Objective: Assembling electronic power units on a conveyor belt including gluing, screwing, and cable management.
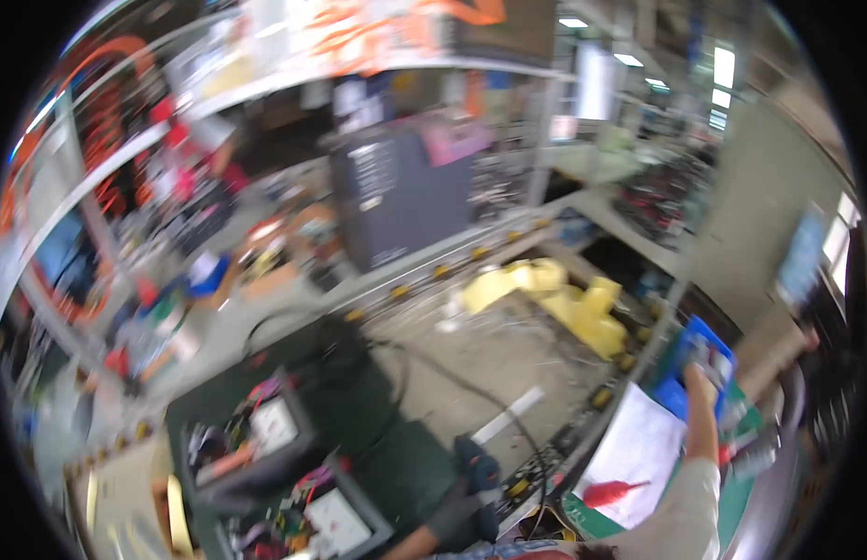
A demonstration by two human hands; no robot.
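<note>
Arm [706,439] outstretched, hand [700,370] in bin [671,399]

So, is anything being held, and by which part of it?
The left hand holds a drill-like power tool, seemingly by its handle. The right hand is at the blue bin; blur hides whether it grips anything.

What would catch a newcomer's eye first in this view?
Probably the bright yellow pieces at the far side of the beige surface, and the blue bin at the right, with the right hand reaching into it. Next would come the red-handled tool on the white sheet below that bin, then the large dark box on the shelf, upper centre.
</note>
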